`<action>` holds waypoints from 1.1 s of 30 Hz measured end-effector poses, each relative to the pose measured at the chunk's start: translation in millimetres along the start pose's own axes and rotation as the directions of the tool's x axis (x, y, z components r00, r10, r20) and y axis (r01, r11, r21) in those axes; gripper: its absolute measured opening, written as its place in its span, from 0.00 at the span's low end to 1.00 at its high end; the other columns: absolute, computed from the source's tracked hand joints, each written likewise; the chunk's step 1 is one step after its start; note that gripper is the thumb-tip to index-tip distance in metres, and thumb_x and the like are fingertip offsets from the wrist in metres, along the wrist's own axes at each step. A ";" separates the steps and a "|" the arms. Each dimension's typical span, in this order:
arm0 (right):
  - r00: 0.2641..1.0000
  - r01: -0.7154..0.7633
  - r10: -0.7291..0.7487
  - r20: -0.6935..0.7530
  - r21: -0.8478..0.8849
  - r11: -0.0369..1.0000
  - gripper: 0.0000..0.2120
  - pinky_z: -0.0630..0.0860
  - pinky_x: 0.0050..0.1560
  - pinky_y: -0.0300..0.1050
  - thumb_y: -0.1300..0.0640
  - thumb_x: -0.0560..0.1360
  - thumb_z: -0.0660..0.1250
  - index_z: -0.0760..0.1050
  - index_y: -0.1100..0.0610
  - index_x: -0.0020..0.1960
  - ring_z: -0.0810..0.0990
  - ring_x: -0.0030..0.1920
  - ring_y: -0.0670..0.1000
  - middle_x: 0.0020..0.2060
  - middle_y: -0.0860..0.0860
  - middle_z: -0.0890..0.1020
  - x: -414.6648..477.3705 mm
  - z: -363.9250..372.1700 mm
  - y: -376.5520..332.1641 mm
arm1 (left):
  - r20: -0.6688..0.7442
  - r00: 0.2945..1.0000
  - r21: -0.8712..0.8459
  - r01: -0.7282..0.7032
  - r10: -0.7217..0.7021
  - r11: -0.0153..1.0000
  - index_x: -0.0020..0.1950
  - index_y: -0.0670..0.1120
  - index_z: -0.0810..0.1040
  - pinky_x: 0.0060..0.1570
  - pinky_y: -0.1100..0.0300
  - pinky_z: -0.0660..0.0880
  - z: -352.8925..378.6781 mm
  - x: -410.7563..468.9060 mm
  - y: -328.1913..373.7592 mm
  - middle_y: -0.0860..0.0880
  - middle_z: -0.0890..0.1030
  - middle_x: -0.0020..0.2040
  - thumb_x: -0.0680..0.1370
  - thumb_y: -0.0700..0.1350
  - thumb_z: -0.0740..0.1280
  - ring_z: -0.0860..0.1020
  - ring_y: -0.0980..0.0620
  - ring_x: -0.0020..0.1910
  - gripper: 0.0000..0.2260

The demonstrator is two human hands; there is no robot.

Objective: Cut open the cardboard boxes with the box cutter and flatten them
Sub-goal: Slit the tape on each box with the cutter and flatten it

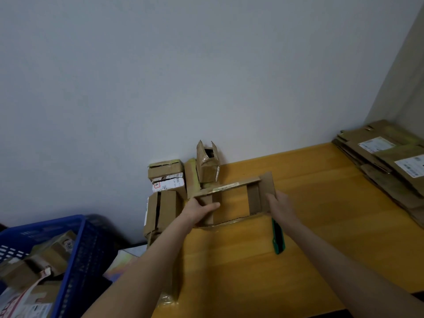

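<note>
Gripping opened cardboard box [231,203] ends with left hand [199,208] and right hand [278,206] for flattening, leaving box cutter [278,236] on bench [321,226].

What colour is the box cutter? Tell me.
The box cutter is green and black; head view.

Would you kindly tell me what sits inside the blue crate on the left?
The blue crate holds several cardboard boxes and a white parcel. Whatever lies beneath them is covered, and the crate's bottom is hidden.
</note>
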State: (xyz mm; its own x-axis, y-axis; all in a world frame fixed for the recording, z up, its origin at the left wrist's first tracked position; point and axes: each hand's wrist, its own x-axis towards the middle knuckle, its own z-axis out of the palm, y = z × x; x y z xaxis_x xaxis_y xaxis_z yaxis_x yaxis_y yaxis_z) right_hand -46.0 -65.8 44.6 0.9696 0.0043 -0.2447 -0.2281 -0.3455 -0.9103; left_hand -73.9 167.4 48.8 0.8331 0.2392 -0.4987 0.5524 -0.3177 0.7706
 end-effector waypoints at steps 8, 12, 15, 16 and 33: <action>0.988 -0.135 0.153 -0.020 0.368 0.920 0.08 0.78 0.49 0.48 0.59 0.83 0.57 0.70 0.60 0.60 0.76 0.49 0.52 0.46 0.51 0.75 -5.9 -7.0 3.9 | -0.047 0.992 0.121 -0.111 0.117 0.986 0.65 0.43 0.73 0.51 0.53 0.78 0.1 0.7 -6.5 0.45 0.79 0.54 0.79 0.41 0.64 0.79 0.47 0.52 0.14; 0.952 -0.244 0.307 0.007 0.626 0.741 0.11 0.77 0.50 0.50 0.58 0.82 0.58 0.69 0.62 0.62 0.74 0.56 0.57 0.53 0.57 0.75 6.6 -22.4 12.6 | -0.026 0.983 -0.211 -0.181 0.179 0.961 0.57 0.46 0.77 0.52 0.51 0.75 -11.3 -13.4 -2.2 0.42 0.79 0.56 0.83 0.45 0.58 0.77 0.43 0.53 0.09; 0.934 -0.345 0.297 0.197 0.709 0.615 0.21 0.77 0.45 0.51 0.45 0.81 0.57 0.72 0.61 0.64 0.76 0.53 0.58 0.53 0.57 0.76 9.3 -33.2 18.1 | 0.022 0.984 -0.363 -0.156 0.175 0.919 0.58 0.51 0.77 0.53 0.48 0.76 -19.0 -12.8 -4.3 0.42 0.77 0.59 0.83 0.48 0.59 0.75 0.42 0.57 0.09; 0.913 -0.403 0.306 0.269 0.709 0.579 0.26 0.76 0.47 0.53 0.39 0.79 0.56 0.73 0.60 0.61 0.76 0.52 0.58 0.52 0.58 0.77 10.3 -38.5 19.5 | 0.046 0.980 -0.371 -0.163 0.194 0.914 0.59 0.51 0.78 0.52 0.49 0.76 -21.8 -12.2 -5.5 0.42 0.78 0.59 0.83 0.48 0.59 0.75 0.42 0.58 0.10; 0.826 -0.564 0.495 0.270 0.421 0.711 0.16 0.81 0.42 0.49 0.67 0.76 0.66 0.70 0.60 0.63 0.79 0.48 0.57 0.50 0.58 0.79 14.1 -19.3 54.5 | -0.250 0.920 -0.248 0.242 -0.303 0.938 0.71 0.42 0.66 0.64 0.46 0.70 6.6 23.4 -48.3 0.43 0.73 0.66 0.70 0.47 0.77 0.73 0.41 0.64 0.35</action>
State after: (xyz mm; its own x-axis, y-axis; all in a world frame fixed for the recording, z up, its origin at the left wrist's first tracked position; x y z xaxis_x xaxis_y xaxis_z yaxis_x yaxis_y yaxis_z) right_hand -43.0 -102.7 -2.0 0.6640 0.0858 -0.7428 -0.7459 0.1471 -0.6497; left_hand -80.9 182.4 -2.8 0.5923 0.5453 -0.5931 0.7131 -0.0122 0.7009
